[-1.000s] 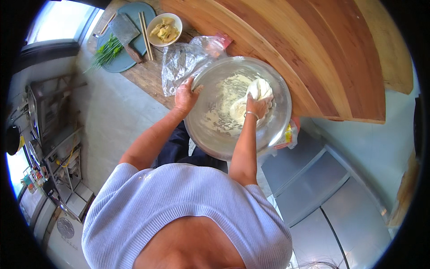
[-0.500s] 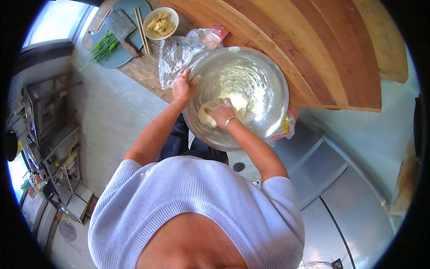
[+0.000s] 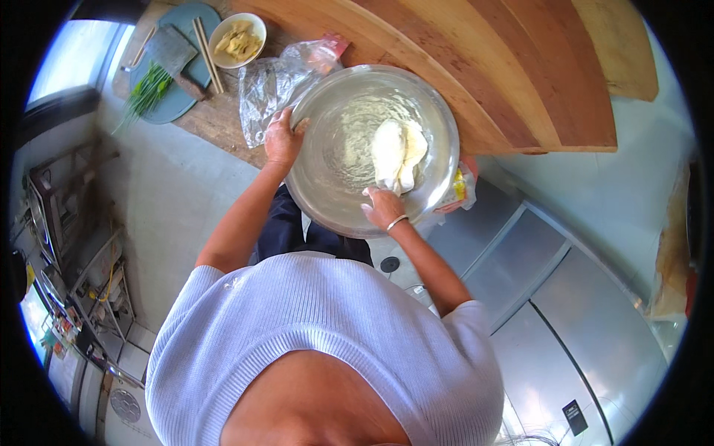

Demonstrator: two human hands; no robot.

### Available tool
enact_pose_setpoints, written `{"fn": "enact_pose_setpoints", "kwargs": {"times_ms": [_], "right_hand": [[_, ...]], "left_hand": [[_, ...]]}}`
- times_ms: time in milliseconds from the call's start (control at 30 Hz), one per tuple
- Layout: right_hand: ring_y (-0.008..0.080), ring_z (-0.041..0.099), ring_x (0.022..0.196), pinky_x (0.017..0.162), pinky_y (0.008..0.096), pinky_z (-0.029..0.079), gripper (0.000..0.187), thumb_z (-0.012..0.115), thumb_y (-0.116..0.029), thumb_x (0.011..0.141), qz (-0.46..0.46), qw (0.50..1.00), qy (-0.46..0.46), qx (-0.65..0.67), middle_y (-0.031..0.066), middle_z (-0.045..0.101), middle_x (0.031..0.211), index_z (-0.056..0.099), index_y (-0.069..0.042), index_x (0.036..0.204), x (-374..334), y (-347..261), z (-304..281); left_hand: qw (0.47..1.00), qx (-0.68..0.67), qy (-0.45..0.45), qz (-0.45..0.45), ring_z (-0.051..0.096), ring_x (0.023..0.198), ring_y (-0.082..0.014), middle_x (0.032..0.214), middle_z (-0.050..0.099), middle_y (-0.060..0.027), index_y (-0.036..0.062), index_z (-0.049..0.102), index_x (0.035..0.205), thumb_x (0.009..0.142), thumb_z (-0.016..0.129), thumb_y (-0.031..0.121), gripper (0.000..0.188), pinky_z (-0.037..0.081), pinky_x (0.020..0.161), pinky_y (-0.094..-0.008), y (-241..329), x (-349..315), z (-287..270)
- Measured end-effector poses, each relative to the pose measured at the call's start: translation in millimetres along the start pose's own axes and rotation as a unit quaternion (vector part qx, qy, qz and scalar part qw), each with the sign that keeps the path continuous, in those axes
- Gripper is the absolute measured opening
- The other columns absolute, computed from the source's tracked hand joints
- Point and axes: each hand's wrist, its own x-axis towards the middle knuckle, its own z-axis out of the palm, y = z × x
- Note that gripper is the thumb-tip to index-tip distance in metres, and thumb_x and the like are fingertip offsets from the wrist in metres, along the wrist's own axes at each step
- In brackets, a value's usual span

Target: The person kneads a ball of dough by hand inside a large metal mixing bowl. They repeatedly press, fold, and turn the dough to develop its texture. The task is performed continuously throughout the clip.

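While the left hand [image 3: 282, 140] clamps the near-left rim of the bowl [image 3: 338, 189], fingers curled over the edge, grip closed on it, the right hand [image 3: 383, 208] sits inside the bowl at its near wall, fingertips touching the lower end of the dough [image 3: 398, 152]; grip is loose, fingers partly bent, not wrapped around anything. Dough: pale, elongated lump, right of bowl centre, lying against the bowl's right inner wall. Bowl interior is streaked with flour. Right wrist carries a thin bangle [image 3: 397, 221]. Bowl rests on the wooden tabletop [image 3: 520, 74], overhanging its near edge. Clear plastic bag [image 3: 271, 85] lies crumpled just left of the bowl, touching its far-left rim, partly under the left hand. Yellow-red packet [image 3: 460, 189] pokes out from under the bowl's right rim. Far left of the bowl: blue-grey cutting board [image 3: 186, 97] with a cleaver [image 3: 172, 53] and green chives [image 3: 149, 91] on it, chopsticks [image 3: 204, 44] across its right edge. Small bowl of yellowish food [image 3: 238, 41] sits beyond the bag, well apart from the big bowl. Person wears a light knit top [image 3: 320, 334].
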Motion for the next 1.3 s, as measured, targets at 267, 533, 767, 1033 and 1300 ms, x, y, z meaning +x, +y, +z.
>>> {"fn": "enact_pose_setpoints", "kwargs": {"times_ms": [267,533,767,1033,1300], "right_hand": [[0.0364,0.053,0.100,0.077,0.0408,0.053,0.069,0.064,-0.036,0.083,0.212,0.315,0.137,0.915,0.0227,0.046,0.116,0.030,0.002,0.130,27.6,5.3,91.6],[0.0359,0.051,0.099,0.081,0.0483,0.049,0.068,0.060,-0.053,0.080,0.190,0.205,0.218,0.935,0.0161,0.049,0.116,0.041,-0.005,0.126,65.9,63.4,80.2],[0.0348,0.055,0.102,0.081,0.0431,0.047,0.062,0.067,-0.039,0.074,0.277,0.693,0.264,0.611,0.0209,0.057,0.112,0.048,-0.001,0.119,88.2,122.5,47.8],[0.0384,0.055,0.093,0.082,0.0438,0.045,0.046,0.062,-0.019,0.073,0.155,0.845,0.471,0.198,0.0239,0.058,0.099,0.049,-0.003,0.114,70.9,31.5,-17.1],[0.0363,0.062,0.077,0.067,0.0419,0.049,0.018,0.064,-0.019,0.070,0.190,0.864,0.334,0.325,0.0218,0.063,0.080,0.061,-0.001,0.075,102.1,43.9,-8.5]], "left_hand": [[0.929,0.019,0.008,0.370,0.044,0.114,-0.0351,0.122,0.048,-0.0154,0.0075,0.053,0.114,0.064,0.076,0.027,0.058,0.040,0.092,-0.0454,84.1,-14.0,-7.8],[0.863,0.121,-0.431,0.232,0.041,0.122,-0.0323,0.128,0.047,-0.0164,0.0095,0.049,0.123,0.064,0.074,0.040,0.071,0.033,0.101,-0.0405,156.3,27.2,168.9],[0.928,0.023,-0.312,0.201,0.056,0.098,-0.0313,0.100,0.061,-0.0148,0.0083,0.054,0.110,0.063,0.076,0.026,0.055,0.045,0.081,-0.0400,87.4,-7.5,135.7],[0.970,-0.029,-0.179,0.160,0.061,0.065,-0.0247,0.073,0.063,-0.0101,0.0026,0.058,0.092,0.067,0.073,0.020,0.034,0.049,0.064,-0.0333,27.5,-89.3,76.1],[0.858,-0.247,-0.449,-0.020,0.049,0.047,-0.0064,0.057,0.054,-0.0005,0.0019,0.058,0.067,0.085,0.062,0.027,0.031,0.038,0.041,-0.0226,81.1,-0.1,96.5]]}}
